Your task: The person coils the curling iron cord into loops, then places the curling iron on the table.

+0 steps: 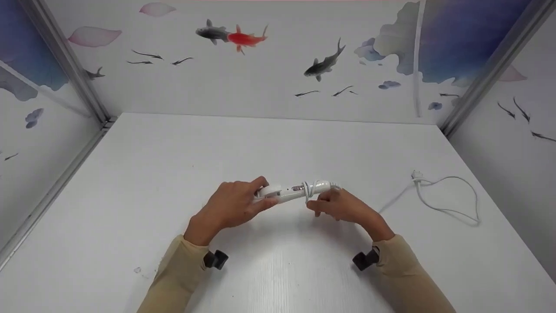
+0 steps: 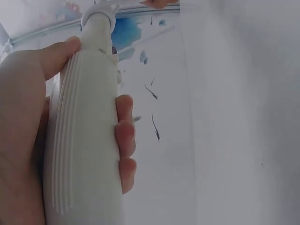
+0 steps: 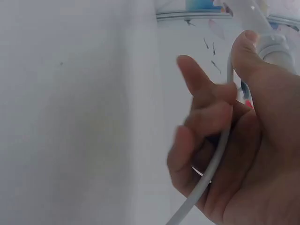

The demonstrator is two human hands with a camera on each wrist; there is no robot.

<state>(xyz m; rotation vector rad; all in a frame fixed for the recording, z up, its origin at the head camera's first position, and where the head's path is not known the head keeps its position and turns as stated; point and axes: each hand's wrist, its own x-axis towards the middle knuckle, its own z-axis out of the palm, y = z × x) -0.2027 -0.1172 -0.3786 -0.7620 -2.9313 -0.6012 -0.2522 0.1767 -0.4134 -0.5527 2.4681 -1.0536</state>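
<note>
White appliance held crosswise between two hands, corded end to the right

The appliance sits in front of the person, over the near middle of the bench, apparently raised from it. Its long axis runs left to right, with the corded end pointing right and angled slightly away from the person. The left hand grasps the broader left end, fingers wrapped round the body and thumb along the opposite side. The right hand is nearer the corded end, just beside it on the near side; its fingers curl about the cord, which also winds round the appliance there. From that hand, the plug lies well apart, farther right on the bench, next to a loose loop of cord
</note>
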